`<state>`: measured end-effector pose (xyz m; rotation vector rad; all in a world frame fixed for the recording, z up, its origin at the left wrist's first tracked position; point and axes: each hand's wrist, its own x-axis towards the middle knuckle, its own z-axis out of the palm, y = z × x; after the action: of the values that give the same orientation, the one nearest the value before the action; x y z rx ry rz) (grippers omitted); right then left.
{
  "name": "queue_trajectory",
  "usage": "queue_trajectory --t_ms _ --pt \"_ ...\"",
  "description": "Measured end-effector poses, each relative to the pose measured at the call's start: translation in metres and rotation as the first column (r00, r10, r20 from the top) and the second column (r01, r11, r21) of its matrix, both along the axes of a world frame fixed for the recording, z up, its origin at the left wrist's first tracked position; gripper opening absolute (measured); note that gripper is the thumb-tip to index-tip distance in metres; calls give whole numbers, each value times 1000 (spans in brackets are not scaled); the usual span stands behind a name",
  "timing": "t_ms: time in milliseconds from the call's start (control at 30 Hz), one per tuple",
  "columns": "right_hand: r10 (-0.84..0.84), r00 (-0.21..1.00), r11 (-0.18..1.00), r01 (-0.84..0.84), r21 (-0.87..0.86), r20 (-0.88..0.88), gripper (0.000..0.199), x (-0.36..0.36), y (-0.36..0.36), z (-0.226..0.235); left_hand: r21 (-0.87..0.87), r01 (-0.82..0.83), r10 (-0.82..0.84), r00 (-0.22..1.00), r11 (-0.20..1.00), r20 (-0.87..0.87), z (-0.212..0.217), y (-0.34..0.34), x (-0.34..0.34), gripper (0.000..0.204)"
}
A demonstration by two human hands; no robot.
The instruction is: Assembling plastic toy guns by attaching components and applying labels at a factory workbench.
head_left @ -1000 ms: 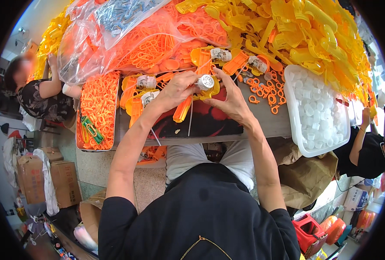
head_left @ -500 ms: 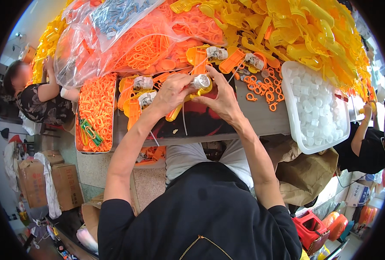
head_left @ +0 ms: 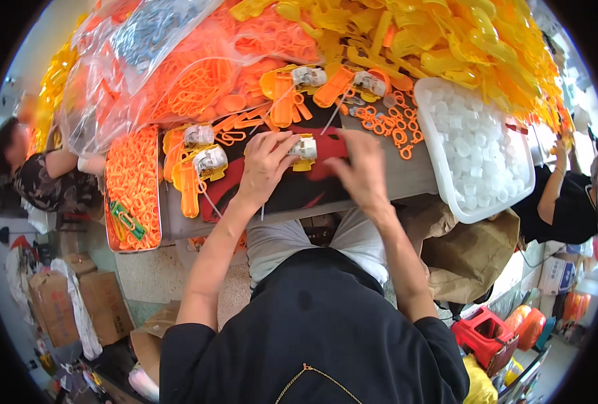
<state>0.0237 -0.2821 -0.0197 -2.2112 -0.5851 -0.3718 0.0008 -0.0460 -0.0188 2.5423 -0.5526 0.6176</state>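
Note:
My left hand (head_left: 266, 168) is closed on a yellow plastic toy part with a white cylinder (head_left: 304, 148) at its upper side, low over the red-and-black mat (head_left: 312, 192). To the right of it, apart from the part, my right hand (head_left: 364, 168) is blurred, its thumb spread from the fingers and nothing seen in it. Similar half-built yellow and orange assemblies with white cylinders lie left of my left hand (head_left: 208, 160) and beyond both hands (head_left: 307, 79). Thin pale sticks jut from several of them.
An orange-filled tray (head_left: 132, 248) with a green tool (head_left: 128, 221) stands left. At right is a white tub (head_left: 455, 209) of small translucent cups. Orange rings (head_left: 398, 124) lie beside it. Bagged orange parts (head_left: 198, 87) and heaped yellow parts (head_left: 440, 40) rise behind. Two other people sit at the sides.
My right hand has come away from the yellow part and moved right. The left hand still holds the part, now lower and turned. The whole view has shifted slightly.

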Motion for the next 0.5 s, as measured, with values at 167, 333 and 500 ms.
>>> queue_trajectory --t_ms 167,333,500 --pt "-237 971 945 228 -234 -9 30 23 -46 -15 -400 -36 39 999 916 -1 -4 -7 16 30" --pt "-167 982 964 145 -223 -84 16 28 -48 -13 -231 -270 279 960 935 6 8 3 -17 19" --pt "209 973 977 -204 54 -97 16 4 -12 10 77 -374 375 927 924 0 6 -9 -32 22"
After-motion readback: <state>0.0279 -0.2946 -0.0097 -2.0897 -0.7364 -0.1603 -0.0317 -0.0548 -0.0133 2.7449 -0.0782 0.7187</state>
